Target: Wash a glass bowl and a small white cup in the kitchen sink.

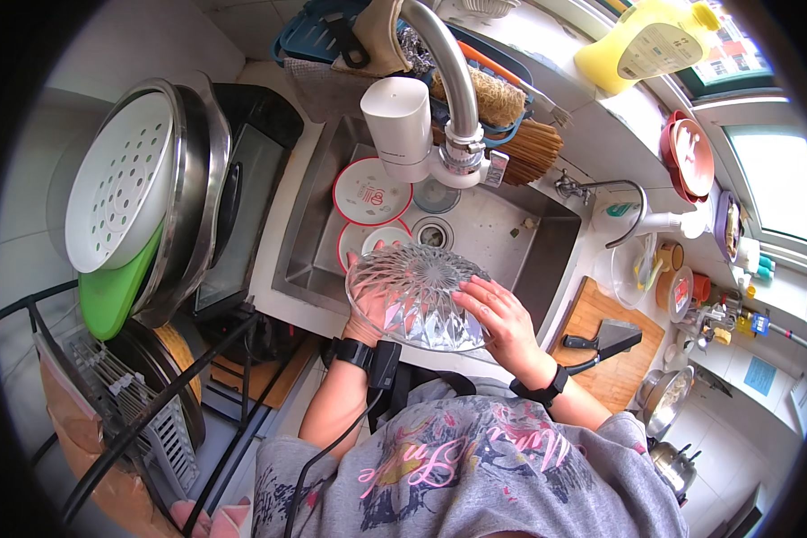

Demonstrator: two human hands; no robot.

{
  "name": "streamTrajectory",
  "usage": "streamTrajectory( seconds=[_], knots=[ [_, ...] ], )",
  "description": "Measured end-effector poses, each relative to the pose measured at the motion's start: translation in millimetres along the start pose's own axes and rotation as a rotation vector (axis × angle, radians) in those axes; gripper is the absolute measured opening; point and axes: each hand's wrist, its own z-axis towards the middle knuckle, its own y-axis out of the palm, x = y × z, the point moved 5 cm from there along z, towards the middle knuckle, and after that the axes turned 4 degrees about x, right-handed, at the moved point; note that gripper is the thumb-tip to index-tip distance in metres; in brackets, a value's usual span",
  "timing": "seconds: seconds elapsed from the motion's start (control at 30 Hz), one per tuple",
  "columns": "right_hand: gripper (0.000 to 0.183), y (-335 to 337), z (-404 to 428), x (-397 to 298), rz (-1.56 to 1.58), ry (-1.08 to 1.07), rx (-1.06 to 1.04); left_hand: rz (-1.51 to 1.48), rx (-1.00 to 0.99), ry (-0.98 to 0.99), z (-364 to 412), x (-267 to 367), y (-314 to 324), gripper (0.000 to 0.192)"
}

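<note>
A clear cut-glass bowl point(436, 269), tilted with its patterned base up, is held over the front of a stainless steel sink point(491, 232). My left hand point(365, 316) grips its left side and is partly seen through the glass. My right hand point(508, 326) has its fingers laid on the bowl's right side. Behind the bowl in the sink lies a white plate with a red rim point(373, 191). A second red-rimmed plate point(348, 243) and a small white dish point(385, 237) are partly hidden by it. A round clear dish point(437, 197) sits under the faucet.
The steel faucet point(458, 74) with its white filter point(395, 128) overhangs the sink. A white colander point(124, 181) and pans stand upright at left. On the right, a cleaver point(615, 338) lies on a wooden cutting board point(592, 306). A yellow bottle point(635, 47) stands on the sill.
</note>
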Motion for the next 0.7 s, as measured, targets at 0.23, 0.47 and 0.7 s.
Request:
streamTrajectory(
  seconds=[0.23, 0.47, 0.7],
  knots=[
    [0.051, -1.5, 1.2, -1.6, 0.000, 0.002, -0.001, 0.036, -0.023, -0.012, 1.4, 0.5, -2.4, 0.064],
    [0.050, -2.3, 0.9, -2.1, 0.007, 0.002, 0.005, -0.021, -0.049, 0.006, -1.7, 0.1, -2.4, 0.063],
    [0.050, -1.8, -1.2, -1.4, 0.009, 0.004, 0.009, 0.028, -0.015, -0.004, 1.0, -0.7, -10.8, 0.064]
  ],
)
